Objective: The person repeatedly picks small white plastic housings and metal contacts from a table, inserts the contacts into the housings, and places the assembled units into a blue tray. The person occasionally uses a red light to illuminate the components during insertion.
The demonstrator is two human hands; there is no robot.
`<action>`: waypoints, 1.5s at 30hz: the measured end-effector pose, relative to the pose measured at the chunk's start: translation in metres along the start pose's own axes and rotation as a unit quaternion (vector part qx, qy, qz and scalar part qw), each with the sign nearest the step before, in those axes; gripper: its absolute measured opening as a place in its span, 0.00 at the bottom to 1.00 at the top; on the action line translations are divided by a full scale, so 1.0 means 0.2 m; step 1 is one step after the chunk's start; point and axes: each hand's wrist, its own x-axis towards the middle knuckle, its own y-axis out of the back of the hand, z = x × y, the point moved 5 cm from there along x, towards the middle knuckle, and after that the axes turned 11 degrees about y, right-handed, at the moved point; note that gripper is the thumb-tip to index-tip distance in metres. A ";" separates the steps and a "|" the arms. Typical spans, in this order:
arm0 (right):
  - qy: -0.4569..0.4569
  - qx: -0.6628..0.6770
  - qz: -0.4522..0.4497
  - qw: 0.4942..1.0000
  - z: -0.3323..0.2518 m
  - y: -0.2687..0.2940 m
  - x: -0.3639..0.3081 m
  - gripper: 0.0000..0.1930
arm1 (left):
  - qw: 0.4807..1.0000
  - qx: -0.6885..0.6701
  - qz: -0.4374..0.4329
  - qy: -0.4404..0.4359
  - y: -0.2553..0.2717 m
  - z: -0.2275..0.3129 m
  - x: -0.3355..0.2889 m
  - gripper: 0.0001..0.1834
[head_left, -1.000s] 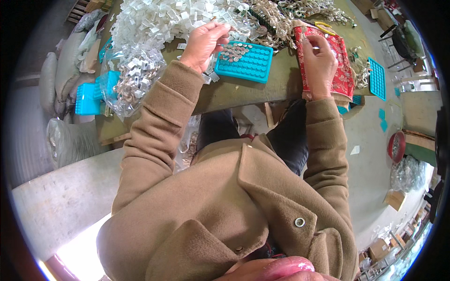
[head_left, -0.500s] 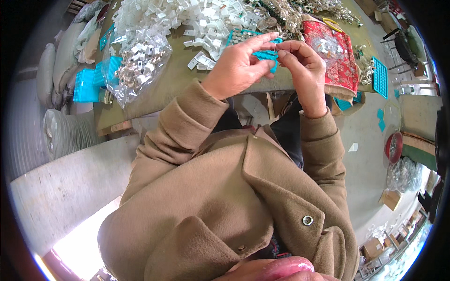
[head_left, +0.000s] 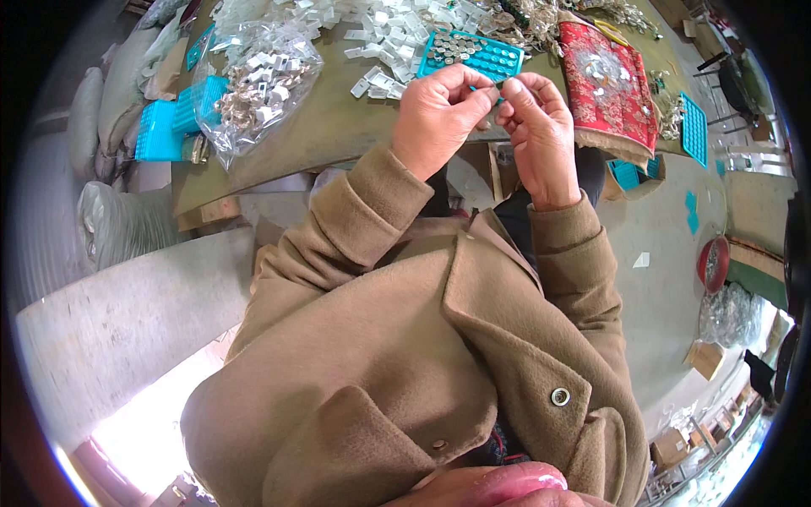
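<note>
Packaging-wise: a clear plastic bag (head_left: 258, 80) stuffed with small pale pieces sits on the surface's left end, some brown cardboard boxes (head_left: 676, 444) on the floor at lower right.

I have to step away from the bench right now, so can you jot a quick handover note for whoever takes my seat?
Left hand: raised above the table edge, fingertips pinched on a tiny piece, too small to identify.
Right hand: fingertips meet the left's, working the same piece.
Teal tray: on the table just beyond the hands, some pockets filled.
Red cloth: to the right, small clear parts on it.
Bag of clear parts: to the left.
Done: part of the tray filled. Left: the empty pockets.
</note>
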 end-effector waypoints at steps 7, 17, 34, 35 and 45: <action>-0.026 -0.015 -0.004 1.000 0.11 0.00 -0.03 0.05 | 0.979 -0.171 -0.015 0.109 0.03 -0.12 -0.07 0.05; -0.115 0.003 -0.037 0.993 0.16 -0.01 -0.04 0.03 | 0.993 -0.013 0.000 0.118 0.14 -0.15 -0.07 0.05; -0.057 -0.062 -0.095 0.992 0.21 -0.01 -0.06 0.03 | 0.831 0.482 0.164 -0.224 0.59 -0.17 0.04 0.12; -0.051 -0.057 -0.093 0.993 0.21 -0.01 -0.06 0.02 | 0.825 0.484 0.164 -0.242 0.60 -0.16 0.04 0.12; -0.021 -0.026 -0.088 0.996 0.11 -0.04 -0.03 0.02 | 0.992 0.096 -0.076 0.040 0.37 -0.17 -0.04 0.10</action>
